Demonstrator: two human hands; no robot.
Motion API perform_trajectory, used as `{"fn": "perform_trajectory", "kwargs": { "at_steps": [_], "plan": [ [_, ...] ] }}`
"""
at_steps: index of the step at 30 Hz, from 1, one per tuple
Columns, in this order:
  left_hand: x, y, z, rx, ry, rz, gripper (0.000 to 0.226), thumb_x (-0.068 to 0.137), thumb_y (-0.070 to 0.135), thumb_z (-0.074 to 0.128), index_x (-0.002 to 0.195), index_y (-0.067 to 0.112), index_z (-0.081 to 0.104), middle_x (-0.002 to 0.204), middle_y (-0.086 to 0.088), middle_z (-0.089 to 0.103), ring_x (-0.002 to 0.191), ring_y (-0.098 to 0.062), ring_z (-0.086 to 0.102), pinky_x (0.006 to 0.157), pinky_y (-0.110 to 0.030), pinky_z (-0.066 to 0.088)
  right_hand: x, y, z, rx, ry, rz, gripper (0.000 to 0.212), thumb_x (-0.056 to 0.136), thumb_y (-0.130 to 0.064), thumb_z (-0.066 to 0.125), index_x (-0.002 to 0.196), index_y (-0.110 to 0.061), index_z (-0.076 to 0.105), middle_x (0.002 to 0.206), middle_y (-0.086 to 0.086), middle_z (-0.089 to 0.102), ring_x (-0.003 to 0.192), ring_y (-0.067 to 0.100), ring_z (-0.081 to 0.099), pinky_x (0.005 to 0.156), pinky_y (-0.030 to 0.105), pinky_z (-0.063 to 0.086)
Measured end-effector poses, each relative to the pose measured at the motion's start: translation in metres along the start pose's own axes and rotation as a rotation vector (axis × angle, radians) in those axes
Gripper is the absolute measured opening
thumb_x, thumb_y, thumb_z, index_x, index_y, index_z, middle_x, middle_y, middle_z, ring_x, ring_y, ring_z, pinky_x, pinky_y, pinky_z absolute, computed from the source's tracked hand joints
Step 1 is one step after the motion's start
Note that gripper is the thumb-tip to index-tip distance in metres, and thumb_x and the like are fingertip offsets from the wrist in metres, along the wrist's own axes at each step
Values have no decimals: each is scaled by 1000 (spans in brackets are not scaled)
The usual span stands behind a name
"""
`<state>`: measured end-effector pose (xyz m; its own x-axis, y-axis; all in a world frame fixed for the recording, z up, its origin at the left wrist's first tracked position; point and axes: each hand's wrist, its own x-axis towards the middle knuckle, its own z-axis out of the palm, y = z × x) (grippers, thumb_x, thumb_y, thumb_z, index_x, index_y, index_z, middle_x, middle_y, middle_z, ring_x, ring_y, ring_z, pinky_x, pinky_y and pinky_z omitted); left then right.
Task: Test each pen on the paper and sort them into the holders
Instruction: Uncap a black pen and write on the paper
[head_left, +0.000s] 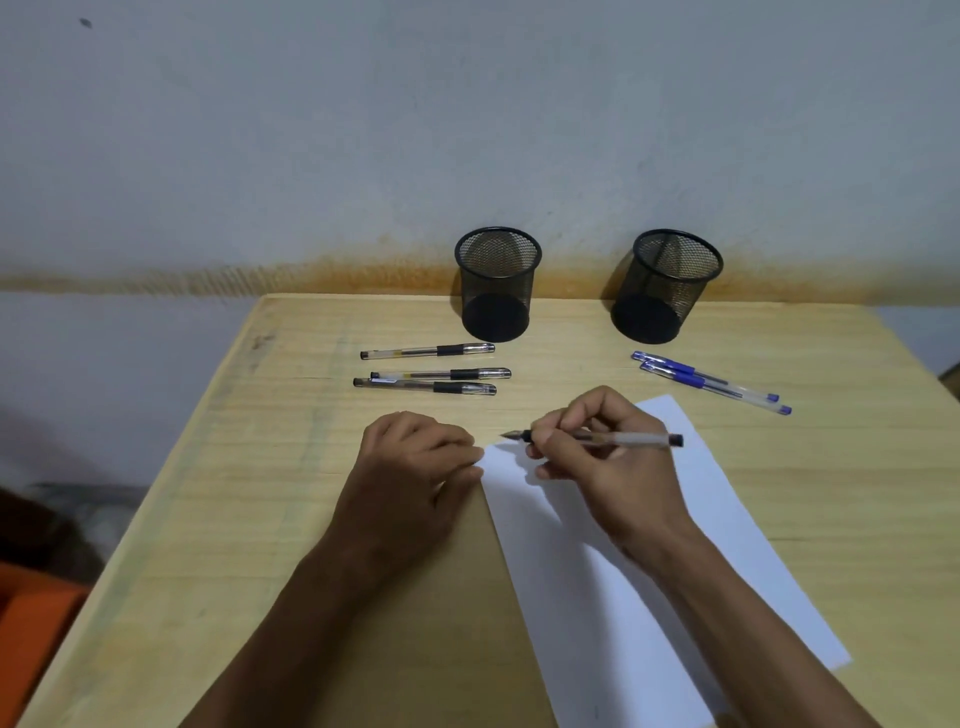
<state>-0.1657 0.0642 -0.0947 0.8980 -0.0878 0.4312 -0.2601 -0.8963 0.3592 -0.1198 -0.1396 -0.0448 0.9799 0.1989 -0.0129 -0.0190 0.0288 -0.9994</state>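
Note:
My right hand (597, 457) grips an uncapped black pen (639, 440), its tip pointing left just above the top left corner of the white paper (649, 561). My left hand (415, 462) rests with curled fingers on the paper's left edge. Three capped black pens (431, 371) lie on the table in front of the left mesh holder (497, 283). Two blue pens (711, 382) lie in front of the right mesh holder (667, 286). Both holders look empty.
The wooden table (260, 519) stands against a stained wall (363, 156). Its left edge drops off to the floor, where something orange (26, 634) sits at the lower left.

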Motion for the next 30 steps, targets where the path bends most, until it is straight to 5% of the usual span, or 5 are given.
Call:
{"fn": "perform_trajectory", "kwargs": {
  "at_steps": [2, 6, 10, 30],
  "plan": [
    [0, -3, -4, 19, -25, 23, 25, 89, 38, 57, 99, 25, 76, 106, 9, 74, 96, -21, 62, 91, -39, 41, 8, 5, 10, 11, -36, 55, 15, 91, 13, 61, 83, 0, 61, 72, 14, 68, 62, 24, 67, 66, 44, 59],
    [-3, -6, -6, 30, -58, 34, 22, 92, 36, 57, 101, 27, 74, 111, 8, 71, 100, -22, 61, 91, -39, 41, 17, 17, 15, 32, -98, 113, 11, 87, 2, 59, 81, 5, 67, 75, 18, 70, 69, 30, 68, 68, 42, 54],
    [-4, -8, -7, 43, -116, 5, 28, 94, 41, 51, 107, 27, 72, 116, 1, 70, 107, -25, 60, 96, -42, 43, 16, 21, 11, -175, -87, 16, 13, 85, 6, 73, 78, -5, 71, 81, 11, 78, 78, 31, 74, 72, 41, 62],
    [-1, -12, -11, -12, -172, -60, 34, 91, 42, 57, 118, 26, 70, 125, -4, 66, 118, -23, 57, 101, -47, 44, 30, 35, 22, -421, -62, -150, 20, 72, -11, 87, 64, -12, 68, 59, 5, 69, 58, 28, 64, 53, 43, 53]
  ]
}}
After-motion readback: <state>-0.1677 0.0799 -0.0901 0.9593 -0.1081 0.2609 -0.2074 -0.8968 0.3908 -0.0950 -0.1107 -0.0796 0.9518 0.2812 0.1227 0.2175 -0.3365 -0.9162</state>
